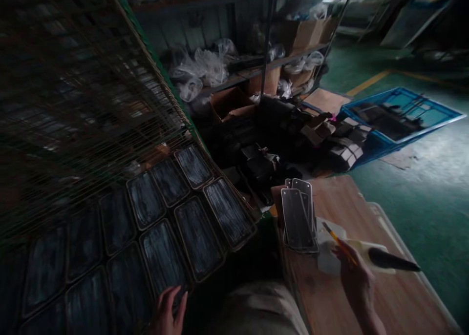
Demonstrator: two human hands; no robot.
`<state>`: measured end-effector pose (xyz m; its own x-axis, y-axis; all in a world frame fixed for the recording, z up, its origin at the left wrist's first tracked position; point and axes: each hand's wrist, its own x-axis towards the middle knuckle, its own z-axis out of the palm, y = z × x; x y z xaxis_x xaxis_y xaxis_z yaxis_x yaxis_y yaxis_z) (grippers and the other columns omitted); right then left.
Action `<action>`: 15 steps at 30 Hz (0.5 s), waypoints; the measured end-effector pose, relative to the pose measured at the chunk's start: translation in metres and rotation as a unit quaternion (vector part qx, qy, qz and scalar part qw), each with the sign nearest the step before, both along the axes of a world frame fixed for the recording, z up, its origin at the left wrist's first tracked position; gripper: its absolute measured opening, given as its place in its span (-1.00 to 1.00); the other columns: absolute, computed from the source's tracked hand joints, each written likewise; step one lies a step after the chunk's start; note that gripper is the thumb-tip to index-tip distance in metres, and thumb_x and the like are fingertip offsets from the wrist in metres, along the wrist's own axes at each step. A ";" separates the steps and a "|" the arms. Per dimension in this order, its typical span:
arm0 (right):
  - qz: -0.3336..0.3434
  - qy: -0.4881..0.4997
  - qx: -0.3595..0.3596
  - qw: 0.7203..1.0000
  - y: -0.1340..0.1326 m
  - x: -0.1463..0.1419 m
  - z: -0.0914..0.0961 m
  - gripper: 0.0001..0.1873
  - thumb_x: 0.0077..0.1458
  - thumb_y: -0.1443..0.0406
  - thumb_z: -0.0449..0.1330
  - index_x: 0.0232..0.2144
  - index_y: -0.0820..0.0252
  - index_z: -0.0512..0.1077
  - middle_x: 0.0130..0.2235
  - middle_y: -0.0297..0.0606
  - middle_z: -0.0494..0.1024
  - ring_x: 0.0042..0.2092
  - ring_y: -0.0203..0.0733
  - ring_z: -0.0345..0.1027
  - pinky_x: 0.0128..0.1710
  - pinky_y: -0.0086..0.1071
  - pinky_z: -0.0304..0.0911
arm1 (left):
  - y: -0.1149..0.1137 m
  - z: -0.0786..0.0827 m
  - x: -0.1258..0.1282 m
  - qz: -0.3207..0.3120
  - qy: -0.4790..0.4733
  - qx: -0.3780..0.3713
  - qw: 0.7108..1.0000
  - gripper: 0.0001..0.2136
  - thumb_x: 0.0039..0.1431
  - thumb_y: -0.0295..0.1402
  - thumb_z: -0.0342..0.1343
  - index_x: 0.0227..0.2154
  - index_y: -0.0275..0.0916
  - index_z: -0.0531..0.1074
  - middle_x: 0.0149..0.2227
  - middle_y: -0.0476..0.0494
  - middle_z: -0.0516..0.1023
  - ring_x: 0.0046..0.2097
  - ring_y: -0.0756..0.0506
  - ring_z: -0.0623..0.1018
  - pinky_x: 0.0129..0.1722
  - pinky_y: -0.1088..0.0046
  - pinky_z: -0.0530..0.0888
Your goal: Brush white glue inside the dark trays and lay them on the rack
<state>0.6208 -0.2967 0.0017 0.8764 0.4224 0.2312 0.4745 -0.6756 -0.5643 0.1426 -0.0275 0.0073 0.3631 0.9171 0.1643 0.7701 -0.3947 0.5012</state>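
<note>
Though two hands, one yellow tool

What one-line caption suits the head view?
Right hand holding a thin yellow tool above a wooden tabletop, left hand near rows of dark rectangular panels.

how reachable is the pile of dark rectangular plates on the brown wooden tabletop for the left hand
Probably yes: the left hand looks empty, with nothing apparently blocking its way to the pile.
</note>
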 end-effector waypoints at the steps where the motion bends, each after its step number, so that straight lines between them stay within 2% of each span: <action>1: 0.003 0.014 0.008 1.000 -0.002 0.002 -0.002 -0.44 0.29 -0.01 -0.02 0.12 0.17 0.46 -0.10 -0.10 0.66 -0.13 -0.01 0.60 -0.18 -0.28 0.47 | 0.002 0.003 0.005 0.006 0.003 0.004 1.000 -0.52 0.23 0.18 0.02 -0.26 -0.13 0.55 -0.25 -0.19 0.64 -0.21 -0.23 0.69 -0.25 0.23 0.65; 3: 0.012 0.042 0.013 0.999 -0.002 0.006 -0.005 -0.43 0.29 -0.02 -0.02 0.14 0.17 0.44 -0.08 -0.09 0.65 -0.12 0.01 0.59 -0.17 -0.25 0.47 | 0.008 0.007 0.011 0.014 0.009 0.010 1.000 -0.53 0.26 0.16 0.00 -0.23 -0.14 0.54 -0.22 -0.19 0.63 -0.18 -0.24 0.68 -0.21 0.20 0.65; 7: 0.019 0.031 -0.002 0.999 0.008 0.014 -0.009 -0.43 0.27 -0.04 0.00 0.09 0.17 0.48 -0.09 -0.07 0.65 -0.10 0.05 0.57 -0.19 -0.24 0.44 | 0.019 0.010 0.019 0.009 0.032 0.006 0.999 -0.57 0.29 0.10 -0.01 -0.18 -0.15 0.53 -0.17 -0.19 0.60 -0.14 -0.24 0.67 -0.18 0.17 0.65; 15: 0.042 0.010 -0.027 0.999 0.026 0.024 -0.014 -0.43 0.31 -0.07 -0.04 0.05 0.13 0.51 -0.08 -0.14 0.66 -0.18 -0.01 0.57 -0.36 -0.32 0.36 | 0.017 0.010 0.037 0.001 0.025 0.011 1.000 -0.62 0.32 0.02 0.01 -0.15 -0.18 0.52 -0.13 -0.20 0.58 -0.11 -0.22 0.66 -0.13 0.18 0.64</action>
